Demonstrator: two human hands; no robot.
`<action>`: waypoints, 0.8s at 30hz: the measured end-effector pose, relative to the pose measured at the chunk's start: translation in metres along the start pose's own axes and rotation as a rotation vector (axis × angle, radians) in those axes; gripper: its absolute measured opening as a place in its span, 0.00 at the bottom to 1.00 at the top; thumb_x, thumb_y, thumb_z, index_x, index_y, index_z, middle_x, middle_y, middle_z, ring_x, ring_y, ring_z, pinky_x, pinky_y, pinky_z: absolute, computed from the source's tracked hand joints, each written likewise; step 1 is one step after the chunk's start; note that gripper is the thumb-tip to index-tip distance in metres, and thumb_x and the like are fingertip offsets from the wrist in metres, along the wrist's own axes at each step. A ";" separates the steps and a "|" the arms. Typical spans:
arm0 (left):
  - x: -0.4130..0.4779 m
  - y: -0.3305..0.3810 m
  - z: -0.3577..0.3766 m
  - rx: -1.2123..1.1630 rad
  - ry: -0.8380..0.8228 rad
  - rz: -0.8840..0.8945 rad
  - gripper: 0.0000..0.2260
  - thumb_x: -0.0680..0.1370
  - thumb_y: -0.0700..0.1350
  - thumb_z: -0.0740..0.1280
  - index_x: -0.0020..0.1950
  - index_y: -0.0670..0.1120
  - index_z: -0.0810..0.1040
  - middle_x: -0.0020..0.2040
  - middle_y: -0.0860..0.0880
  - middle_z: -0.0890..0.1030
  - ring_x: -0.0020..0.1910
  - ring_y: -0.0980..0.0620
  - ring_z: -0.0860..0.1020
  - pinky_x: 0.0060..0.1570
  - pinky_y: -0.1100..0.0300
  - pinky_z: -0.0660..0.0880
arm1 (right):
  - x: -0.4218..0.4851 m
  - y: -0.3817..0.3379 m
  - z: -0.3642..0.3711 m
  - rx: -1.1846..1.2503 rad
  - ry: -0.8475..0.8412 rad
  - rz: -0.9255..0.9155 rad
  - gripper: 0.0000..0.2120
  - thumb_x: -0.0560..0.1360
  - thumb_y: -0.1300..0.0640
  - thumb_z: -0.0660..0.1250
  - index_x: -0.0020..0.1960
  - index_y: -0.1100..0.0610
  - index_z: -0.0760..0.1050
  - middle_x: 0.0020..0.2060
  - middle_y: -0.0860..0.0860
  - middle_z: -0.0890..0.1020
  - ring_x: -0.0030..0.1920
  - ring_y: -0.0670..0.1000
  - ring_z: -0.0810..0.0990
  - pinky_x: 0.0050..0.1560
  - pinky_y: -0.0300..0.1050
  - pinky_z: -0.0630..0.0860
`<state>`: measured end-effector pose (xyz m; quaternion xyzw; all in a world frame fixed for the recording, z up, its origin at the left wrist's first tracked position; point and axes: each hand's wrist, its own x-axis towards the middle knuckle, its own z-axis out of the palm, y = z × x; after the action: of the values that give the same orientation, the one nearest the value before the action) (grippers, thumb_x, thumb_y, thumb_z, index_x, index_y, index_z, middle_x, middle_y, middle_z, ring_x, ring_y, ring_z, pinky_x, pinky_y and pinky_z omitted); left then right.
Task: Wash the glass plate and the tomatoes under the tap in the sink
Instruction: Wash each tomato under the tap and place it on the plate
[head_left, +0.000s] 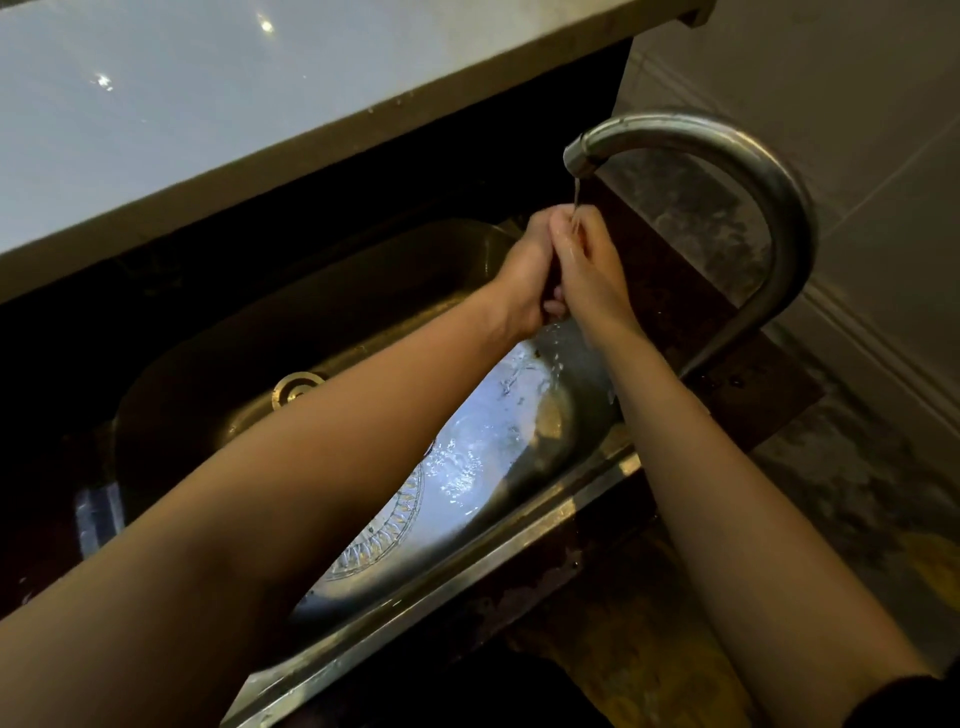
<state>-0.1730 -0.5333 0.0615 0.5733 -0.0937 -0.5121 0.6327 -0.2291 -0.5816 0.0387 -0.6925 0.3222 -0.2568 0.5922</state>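
Left hand (522, 275) against right hand (589, 270), pressed together right under the spout, fingers folded over one another; cannot tell whether anything sits between the palms. Overhead, a pale slab (208, 104) jutting across the top left. Below, the steel sink (218, 343), dark on its far side, wet and gleaming near the front rim. At right, the curved tap (753, 156), running. Flat on the sink floor, partly under the left forearm, the glass plate (387, 530), patterned rim showing. Farther left, the drain (296, 387). Thin stream of water (575, 200) landing where the hands meet.
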 end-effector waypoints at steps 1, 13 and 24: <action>0.000 0.002 0.002 0.000 -0.004 -0.004 0.20 0.80 0.57 0.50 0.36 0.48 0.71 0.25 0.51 0.71 0.23 0.56 0.66 0.24 0.64 0.59 | 0.000 0.000 0.000 0.012 0.018 -0.010 0.07 0.78 0.44 0.56 0.44 0.41 0.71 0.41 0.47 0.77 0.34 0.42 0.75 0.24 0.31 0.70; -0.003 0.013 -0.003 0.198 0.070 0.063 0.20 0.81 0.56 0.50 0.41 0.46 0.73 0.34 0.47 0.72 0.30 0.52 0.71 0.27 0.62 0.68 | 0.001 0.001 0.001 -0.017 0.014 0.035 0.11 0.80 0.46 0.51 0.54 0.46 0.70 0.45 0.45 0.76 0.44 0.44 0.78 0.35 0.33 0.75; -0.006 0.008 -0.005 1.202 0.331 0.767 0.17 0.82 0.52 0.52 0.52 0.41 0.73 0.49 0.42 0.76 0.44 0.45 0.76 0.43 0.50 0.73 | 0.012 -0.023 -0.001 0.386 0.013 0.415 0.16 0.78 0.48 0.57 0.37 0.54 0.74 0.28 0.50 0.80 0.38 0.50 0.80 0.38 0.46 0.76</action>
<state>-0.1686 -0.5271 0.0692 0.8184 -0.4558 -0.0213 0.3494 -0.2188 -0.5897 0.0616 -0.4846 0.4061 -0.1911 0.7508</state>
